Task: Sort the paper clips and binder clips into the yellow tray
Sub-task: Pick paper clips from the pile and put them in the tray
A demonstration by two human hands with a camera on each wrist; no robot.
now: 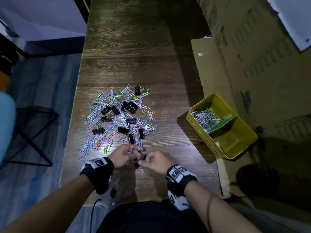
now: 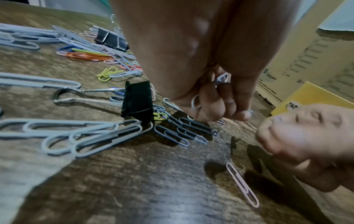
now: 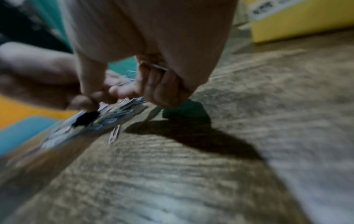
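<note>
At near tabletop edge, left hand (image 1: 123, 154) clenched on paper clips (image 2: 222, 78); right hand (image 1: 155, 161) pinching clips too. Yellow tray (image 1: 242, 147) far right, nearer right hand; pile (image 1: 117, 118) just beyond both hands.

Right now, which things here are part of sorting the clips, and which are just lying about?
Part of the job:
- paper clips heaped on the table
- black binder clips mixed in
- yellow tray, paper clips in its far section
- left hand and right hand, both holding paper clips

Lying about:
- cardboard boxes
- black wire stand
</note>
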